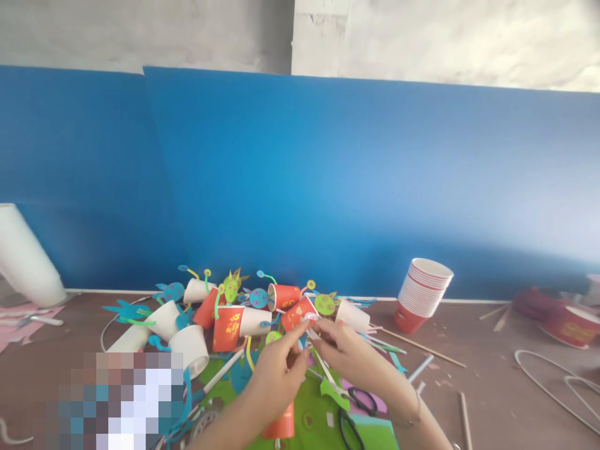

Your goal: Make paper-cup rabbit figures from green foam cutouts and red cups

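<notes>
My left hand [280,367] and my right hand [345,349] meet over the middle of the table, fingertips close together. Both are closed in a pinch around a small pale piece [310,317], too blurred to name. Just behind the fingertips lies a red paper cup [298,312] on its side. Under my right hand, scissors with black handles [363,401] lie on green paper [304,412]. Another red cup [281,425] sits below my left wrist, partly hidden by it.
Paper cups with cut-paper animal faces [324,304] crowd the table's back left. A stack of paper cups [424,294] stands tilted at the right. Wooden sticks [465,420], a white cable [553,387], a red bowl [572,325] and a white roll [28,256] lie around.
</notes>
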Action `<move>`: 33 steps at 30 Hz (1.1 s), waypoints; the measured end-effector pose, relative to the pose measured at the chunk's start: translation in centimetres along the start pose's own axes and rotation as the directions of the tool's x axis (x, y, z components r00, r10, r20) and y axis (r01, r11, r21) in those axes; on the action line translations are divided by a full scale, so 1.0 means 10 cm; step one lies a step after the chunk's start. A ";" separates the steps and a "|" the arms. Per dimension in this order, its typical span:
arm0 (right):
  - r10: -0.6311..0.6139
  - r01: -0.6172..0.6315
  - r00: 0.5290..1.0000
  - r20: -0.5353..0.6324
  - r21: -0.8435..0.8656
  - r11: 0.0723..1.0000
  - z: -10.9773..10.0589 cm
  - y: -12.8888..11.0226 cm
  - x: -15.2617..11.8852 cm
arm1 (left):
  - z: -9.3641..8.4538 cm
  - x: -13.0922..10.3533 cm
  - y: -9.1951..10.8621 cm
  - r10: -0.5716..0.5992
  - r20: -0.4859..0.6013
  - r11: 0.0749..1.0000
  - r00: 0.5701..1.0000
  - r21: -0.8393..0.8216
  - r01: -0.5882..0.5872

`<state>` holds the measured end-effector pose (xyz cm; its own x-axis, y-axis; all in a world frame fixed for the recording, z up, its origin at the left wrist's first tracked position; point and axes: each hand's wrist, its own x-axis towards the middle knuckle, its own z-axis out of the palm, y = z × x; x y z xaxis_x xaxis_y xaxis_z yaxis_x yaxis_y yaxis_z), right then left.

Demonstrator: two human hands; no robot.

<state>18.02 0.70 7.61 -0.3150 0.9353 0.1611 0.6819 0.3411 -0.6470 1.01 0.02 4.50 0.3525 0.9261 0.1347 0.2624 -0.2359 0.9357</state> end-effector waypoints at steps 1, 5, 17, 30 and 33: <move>-0.010 0.010 1.000 -0.002 0.005 1.000 0.02 -0.02 0.00 | 0.01 -0.01 0.00 0.012 0.004 0.999 1.000 0.035 -0.012; -0.030 0.030 0.999 -0.027 0.000 1.000 0.04 -0.03 0.00 | 0.04 -0.04 -0.02 0.030 -0.006 0.997 1.000 0.072 -0.030; -0.070 0.060 0.996 -0.057 -0.169 0.984 0.10 -0.13 -0.04 | 0.02 0.06 -0.15 -0.027 -0.223 0.998 0.974 -0.053 0.016; -0.017 0.042 0.992 -0.121 0.208 0.977 0.20 -0.20 0.00 | -0.04 0.01 -0.03 0.097 -0.237 0.990 0.967 -0.081 -0.119; 0.047 -0.022 0.997 -0.061 0.355 0.934 0.25 -0.20 0.00 | -0.02 -0.02 -0.01 0.092 -0.238 0.978 0.967 -0.161 -0.133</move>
<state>15.01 -0.21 7.06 -0.2417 0.9543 0.1758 0.4097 0.2646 -0.8730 0.71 -0.05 4.49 0.1514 0.9438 0.2938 0.0650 -0.3061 0.9498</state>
